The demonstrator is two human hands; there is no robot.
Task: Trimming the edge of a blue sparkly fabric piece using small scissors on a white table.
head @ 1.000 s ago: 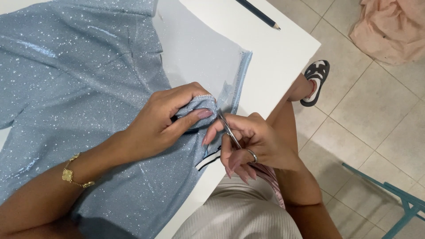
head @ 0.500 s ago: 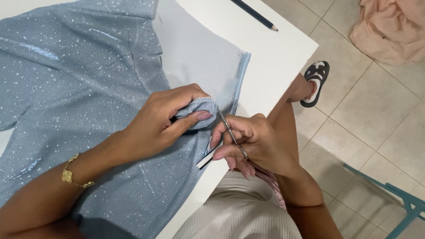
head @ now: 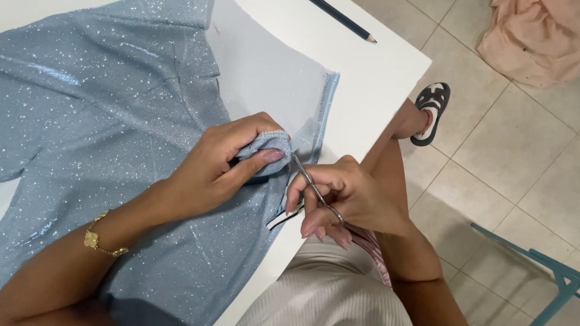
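The left hand (head: 223, 166) held a bunched fold of the sparkly light-blue fabric (head: 115, 121) near the front edge of the white table (head: 374, 78), with the thumb pressed on top of the fold and the other fingers curled under it, so the grip was closed on the cloth. The right hand (head: 344, 196), just to the right of this fold and past the table edge, held a thin metal tool (head: 311, 184) between thumb and fingers; its point touched the fold at the hemmed edge. Compared with half a second before, the tool had turned only a little and its tip had come closer to the pinched fold, while the left hand had kept almost the same place and the same grip. From this I judged that the work on the seam was going on stitch by stitch, and that no big step was finished in this short time. A narrow dark-and-white strip hung below the table edge under the right hand; I could not tell what it was. On the far side of the table lay a dark pencil (head: 343, 19). On the tiled floor beyond the table were a pink cloth (head: 534, 39) and a foot in a dark sandal (head: 432, 111).
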